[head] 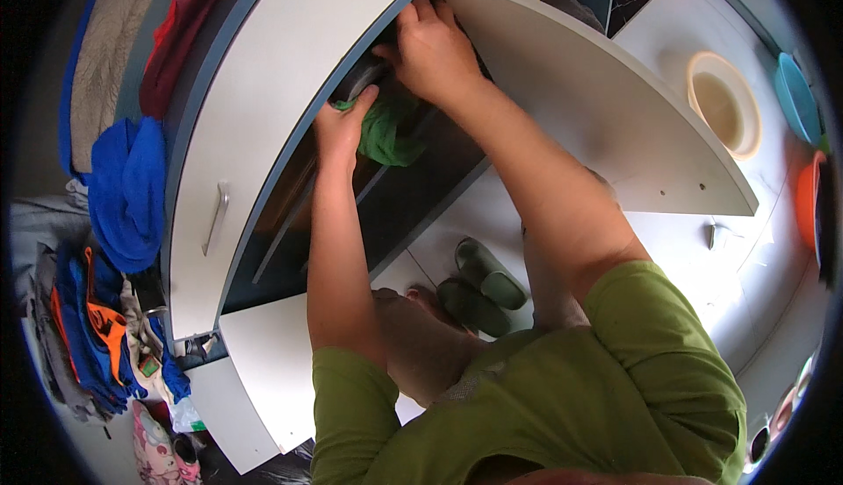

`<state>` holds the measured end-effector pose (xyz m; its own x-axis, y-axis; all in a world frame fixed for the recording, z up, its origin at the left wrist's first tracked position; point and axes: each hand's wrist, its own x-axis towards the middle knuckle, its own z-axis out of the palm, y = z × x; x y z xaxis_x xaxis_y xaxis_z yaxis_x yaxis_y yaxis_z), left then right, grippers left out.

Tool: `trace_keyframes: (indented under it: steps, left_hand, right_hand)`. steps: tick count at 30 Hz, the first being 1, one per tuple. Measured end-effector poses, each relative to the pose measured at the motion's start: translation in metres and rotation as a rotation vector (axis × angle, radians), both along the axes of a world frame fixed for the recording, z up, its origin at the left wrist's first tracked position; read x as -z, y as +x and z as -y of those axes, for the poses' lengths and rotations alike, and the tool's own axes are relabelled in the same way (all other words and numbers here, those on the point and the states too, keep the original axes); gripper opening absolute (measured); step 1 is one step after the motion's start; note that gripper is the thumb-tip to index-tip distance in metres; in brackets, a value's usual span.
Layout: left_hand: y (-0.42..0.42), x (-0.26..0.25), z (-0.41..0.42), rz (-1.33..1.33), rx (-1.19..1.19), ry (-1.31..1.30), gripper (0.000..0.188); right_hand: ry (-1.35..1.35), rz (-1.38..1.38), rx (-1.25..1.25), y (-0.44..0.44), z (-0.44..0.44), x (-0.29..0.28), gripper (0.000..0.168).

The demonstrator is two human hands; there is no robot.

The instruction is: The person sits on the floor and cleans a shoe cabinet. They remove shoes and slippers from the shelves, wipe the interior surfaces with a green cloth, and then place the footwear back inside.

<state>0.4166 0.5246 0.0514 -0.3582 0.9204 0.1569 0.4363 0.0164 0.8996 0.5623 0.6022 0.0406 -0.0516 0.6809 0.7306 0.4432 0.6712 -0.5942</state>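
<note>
I am reaching with both hands into a dark shoe cabinet [421,169] whose white door [593,103] stands swung out to the right. A crumpled green cloth [392,136] is bunched in my left hand [342,122], the thumb lying over it. Just beyond that thumb is a dark, shiny object [361,76], possibly a shoe, partly hidden in shadow. My right hand [438,50] is deeper in the upper part of the opening, beside the door's inner face. Its fingertips disappear into the dark, so what they touch cannot be seen.
Slippers [490,274] lie on the tiled floor below me. A basin of cloudy water [721,113] and a blue basin [797,99] stand at right. Another white door [263,353] hangs open at lower left. Clothes [92,327] and a blue towel [128,195] are at left.
</note>
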Motion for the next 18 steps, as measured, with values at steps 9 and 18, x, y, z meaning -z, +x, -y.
trace_keyframes:
  steps: [9,18]
  left_hand:
    - [0.005,0.019,0.021,-0.253,-0.075,0.176,0.084]
    - [0.028,0.013,0.122,-0.299,-0.070,0.310,0.066]
  right_hand:
    - [0.046,0.174,0.021,0.019,0.009,-0.003,0.050]
    - [0.135,0.170,-0.004,0.039,0.048,-0.014,0.030]
